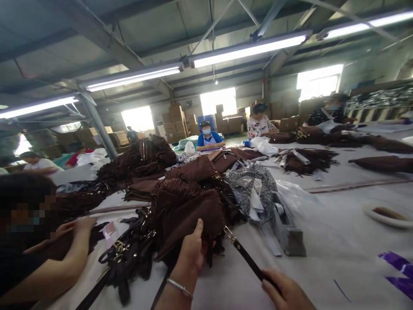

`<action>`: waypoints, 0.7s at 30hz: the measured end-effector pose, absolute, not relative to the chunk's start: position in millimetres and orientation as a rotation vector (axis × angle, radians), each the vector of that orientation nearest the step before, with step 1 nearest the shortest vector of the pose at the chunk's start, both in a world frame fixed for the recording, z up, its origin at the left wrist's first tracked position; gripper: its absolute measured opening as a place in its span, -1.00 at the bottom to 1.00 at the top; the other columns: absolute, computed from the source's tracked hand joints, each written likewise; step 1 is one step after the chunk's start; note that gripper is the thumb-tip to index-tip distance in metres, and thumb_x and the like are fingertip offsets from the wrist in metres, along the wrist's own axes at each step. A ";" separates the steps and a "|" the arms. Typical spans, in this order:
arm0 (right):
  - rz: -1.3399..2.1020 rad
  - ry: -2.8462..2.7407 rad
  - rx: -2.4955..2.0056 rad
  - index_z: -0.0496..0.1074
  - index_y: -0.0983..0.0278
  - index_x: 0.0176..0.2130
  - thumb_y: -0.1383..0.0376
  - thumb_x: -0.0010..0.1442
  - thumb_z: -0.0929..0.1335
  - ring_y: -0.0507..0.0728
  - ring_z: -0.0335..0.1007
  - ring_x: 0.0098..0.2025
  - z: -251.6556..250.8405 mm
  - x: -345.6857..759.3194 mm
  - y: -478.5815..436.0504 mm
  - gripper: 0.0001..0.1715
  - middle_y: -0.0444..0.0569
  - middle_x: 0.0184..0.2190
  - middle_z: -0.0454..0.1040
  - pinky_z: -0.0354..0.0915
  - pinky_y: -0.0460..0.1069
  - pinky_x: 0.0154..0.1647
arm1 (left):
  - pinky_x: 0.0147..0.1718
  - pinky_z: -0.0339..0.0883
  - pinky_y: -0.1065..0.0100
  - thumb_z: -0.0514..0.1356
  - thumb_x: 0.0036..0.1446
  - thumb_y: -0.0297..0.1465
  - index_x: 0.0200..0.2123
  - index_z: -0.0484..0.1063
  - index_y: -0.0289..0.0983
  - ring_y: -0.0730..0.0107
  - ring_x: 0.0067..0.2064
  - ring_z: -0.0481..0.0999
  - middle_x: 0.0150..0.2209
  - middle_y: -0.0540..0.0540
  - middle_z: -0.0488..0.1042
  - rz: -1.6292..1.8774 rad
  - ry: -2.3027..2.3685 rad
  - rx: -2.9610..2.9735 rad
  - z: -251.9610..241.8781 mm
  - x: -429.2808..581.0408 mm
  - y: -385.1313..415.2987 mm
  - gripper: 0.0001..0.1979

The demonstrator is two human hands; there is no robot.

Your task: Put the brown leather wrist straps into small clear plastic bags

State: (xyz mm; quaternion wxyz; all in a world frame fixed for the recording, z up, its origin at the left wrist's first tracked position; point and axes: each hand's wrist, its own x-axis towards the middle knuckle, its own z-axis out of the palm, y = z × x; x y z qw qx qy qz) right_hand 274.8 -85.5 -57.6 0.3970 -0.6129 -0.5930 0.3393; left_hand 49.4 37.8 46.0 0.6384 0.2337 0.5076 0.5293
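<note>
Single head view. You wear the camera on your head, facing forward and down across the white table [342,232]. Near range: your left hand [192,249] and right hand [285,289], low in frame, closest to the lens. Far range: windows [218,102] beyond the table, ceiling lights [251,51] above. Wide coverage; frame tilted, lights climbing rightward.

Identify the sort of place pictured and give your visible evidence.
Probably a bag workshop or factory: dark brown fringed bags lie heaped on a broad white work surface, several people are around it, and cardboard boxes are stacked behind.
</note>
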 end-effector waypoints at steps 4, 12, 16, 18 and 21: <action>0.584 -1.637 -1.446 0.46 0.22 0.04 0.05 0.19 0.32 0.30 0.31 0.17 -37.5 256.7 -81.3 -0.50 0.15 0.10 0.44 0.23 0.14 0.21 | -0.47 0.50 0.27 0.29 0.09 -0.19 -0.16 0.47 -0.39 0.21 -0.39 0.60 -0.32 -0.25 0.61 1.202 1.075 0.424 38.0 71.0 22.4 -0.62; 0.976 -1.389 -1.350 0.54 0.35 -0.21 0.20 0.13 0.33 0.22 0.50 -0.19 5.3 183.3 -23.0 -0.69 0.06 -0.26 0.61 0.36 0.03 -0.16 | 0.01 0.40 0.29 0.35 0.00 -0.16 -0.21 0.53 -0.40 0.22 -0.08 0.57 -0.10 -0.28 0.58 1.365 1.299 0.577 32.8 83.3 4.2 -0.58; 1.033 -1.405 -1.355 0.55 0.33 -0.38 0.24 0.09 0.34 0.16 0.45 -0.35 -4.5 182.6 -25.6 -0.77 -0.02 -0.44 0.58 0.29 -0.01 -0.32 | 0.14 0.27 0.18 0.31 0.00 -0.05 -0.23 0.54 -0.45 0.11 0.02 0.52 -0.08 -0.36 0.57 1.314 1.510 0.731 29.2 72.8 -1.2 -0.48; 0.997 -1.384 -1.350 0.56 0.32 -0.27 0.23 0.02 0.39 0.18 0.44 -0.30 -5.6 185.1 -29.8 -0.73 0.00 -0.35 0.58 0.29 0.00 -0.30 | 0.14 0.26 0.17 0.27 0.01 -0.01 -0.22 0.55 -0.48 0.08 0.02 0.52 -0.08 -0.39 0.57 1.256 1.570 0.794 26.7 70.9 -5.1 -0.42; 0.975 -1.272 -1.264 0.52 0.28 -0.09 0.22 0.00 0.42 0.21 0.43 -0.16 -1.5 186.9 -31.8 -0.56 0.01 -0.17 0.57 0.30 0.03 -0.13 | 0.03 0.36 0.23 0.22 0.07 -0.01 -0.13 0.54 -0.49 0.10 -0.06 0.56 -0.18 -0.34 0.61 1.163 1.609 0.936 22.5 68.8 -13.2 -0.40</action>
